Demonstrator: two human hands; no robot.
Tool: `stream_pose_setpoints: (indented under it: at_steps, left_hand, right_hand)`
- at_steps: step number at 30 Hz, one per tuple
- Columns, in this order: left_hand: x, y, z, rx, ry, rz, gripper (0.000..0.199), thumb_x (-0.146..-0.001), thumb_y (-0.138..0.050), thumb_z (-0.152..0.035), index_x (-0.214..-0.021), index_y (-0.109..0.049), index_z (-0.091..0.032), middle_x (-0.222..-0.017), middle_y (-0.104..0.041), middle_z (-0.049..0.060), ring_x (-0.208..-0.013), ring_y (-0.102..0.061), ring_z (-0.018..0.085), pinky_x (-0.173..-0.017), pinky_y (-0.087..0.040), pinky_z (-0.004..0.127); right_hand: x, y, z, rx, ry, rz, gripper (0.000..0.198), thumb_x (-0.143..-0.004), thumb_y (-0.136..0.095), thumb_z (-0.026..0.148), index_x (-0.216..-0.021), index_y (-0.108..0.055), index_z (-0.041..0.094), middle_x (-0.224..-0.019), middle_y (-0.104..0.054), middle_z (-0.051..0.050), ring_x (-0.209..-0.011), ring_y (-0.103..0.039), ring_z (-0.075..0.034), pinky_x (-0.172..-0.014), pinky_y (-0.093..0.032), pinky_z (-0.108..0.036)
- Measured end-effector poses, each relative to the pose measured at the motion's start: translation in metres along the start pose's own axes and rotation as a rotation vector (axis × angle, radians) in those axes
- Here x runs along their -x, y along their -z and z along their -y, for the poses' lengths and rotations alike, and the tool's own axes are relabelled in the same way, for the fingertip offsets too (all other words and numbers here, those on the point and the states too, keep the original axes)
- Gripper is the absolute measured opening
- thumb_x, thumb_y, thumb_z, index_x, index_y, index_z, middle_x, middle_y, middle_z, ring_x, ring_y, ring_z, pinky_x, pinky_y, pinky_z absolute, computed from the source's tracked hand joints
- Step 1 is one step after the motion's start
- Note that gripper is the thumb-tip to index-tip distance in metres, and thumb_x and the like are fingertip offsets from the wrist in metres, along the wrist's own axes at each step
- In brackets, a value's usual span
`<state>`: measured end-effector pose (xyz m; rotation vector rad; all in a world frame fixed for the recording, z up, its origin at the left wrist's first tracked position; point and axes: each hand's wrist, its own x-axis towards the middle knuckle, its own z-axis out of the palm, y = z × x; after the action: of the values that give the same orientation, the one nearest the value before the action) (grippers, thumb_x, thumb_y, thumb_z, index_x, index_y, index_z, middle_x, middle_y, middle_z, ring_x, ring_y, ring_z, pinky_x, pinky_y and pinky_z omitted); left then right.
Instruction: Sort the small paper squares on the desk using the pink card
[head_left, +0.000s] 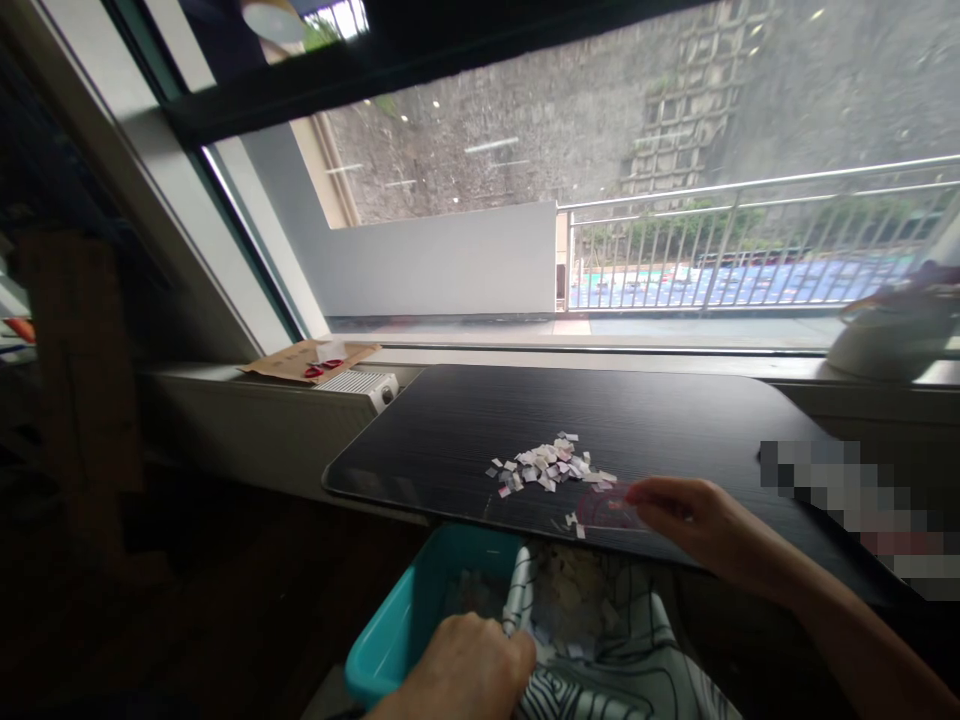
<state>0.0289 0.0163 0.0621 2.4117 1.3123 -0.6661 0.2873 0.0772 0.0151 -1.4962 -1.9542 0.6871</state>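
Head view, and I've got the left hand (476, 665) clenched on the rim of a striped bag (645, 660), the right hand (686, 512) pinching a translucent pink plastic piece (602, 510) beside paper scraps (551, 463) on the black table (637, 420), teal bin (390, 635) below.

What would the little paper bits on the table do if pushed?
The paper bits look thin and small, so they're probably light. They lie loose in a heap, so they'd likely scatter. Being flat, they'd probably slide across the table rather than roll.
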Motion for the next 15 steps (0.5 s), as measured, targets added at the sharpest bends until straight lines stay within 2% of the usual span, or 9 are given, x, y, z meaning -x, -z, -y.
stream_pose_setpoints:
  at_steps: [4, 7, 11, 15]
  left_hand:
    - [0.000, 0.000, 0.000, 0.002, 0.016, 0.026, 0.031, -0.074, -0.052, -0.004, -0.100, -0.067, -0.014, -0.096, -0.071, 0.016, -0.089, -0.068, 0.034, -0.074, -0.053, 0.040]
    - [0.002, -0.002, 0.000, 0.011, 0.026, 0.045, 0.032, -0.074, -0.052, -0.004, -0.100, -0.066, -0.015, -0.097, -0.071, 0.015, -0.090, -0.068, 0.033, -0.075, -0.052, 0.039]
    - [0.003, -0.009, 0.001, 0.003, 0.039, -0.057, 0.026, -0.074, -0.051, -0.004, -0.091, -0.065, -0.017, -0.092, -0.071, 0.012, -0.087, -0.068, 0.029, -0.074, -0.051, 0.035]
    - [0.003, -0.015, 0.004, -0.015, 0.028, -0.082, 0.023, -0.073, -0.051, -0.006, -0.088, -0.065, -0.017, -0.089, -0.071, 0.010, -0.082, -0.067, 0.026, -0.071, -0.049, 0.031]
  right_hand:
    - [-0.008, -0.008, -0.003, -0.068, -0.003, -0.054, 0.029, -0.082, -0.055, 0.036, -0.093, -0.075, 0.016, -0.079, -0.074, -0.004, -0.068, -0.063, -0.018, -0.065, -0.049, -0.025]
    - [-0.006, -0.006, -0.003, -0.069, 0.005, -0.011, 0.028, -0.082, -0.055, 0.035, -0.089, -0.074, 0.017, -0.075, -0.072, -0.003, -0.065, -0.061, -0.017, -0.062, -0.048, -0.024]
    - [0.004, 0.003, 0.000, -0.029, -0.005, 0.051, 0.028, -0.083, -0.054, 0.037, -0.088, -0.074, 0.017, -0.076, -0.072, -0.003, -0.066, -0.061, -0.017, -0.061, -0.047, -0.024]
    - [0.008, 0.005, -0.001, -0.008, -0.030, 0.012, 0.031, -0.084, -0.053, 0.039, -0.092, -0.074, 0.017, -0.079, -0.073, -0.004, -0.068, -0.062, -0.017, -0.062, -0.048, -0.025]
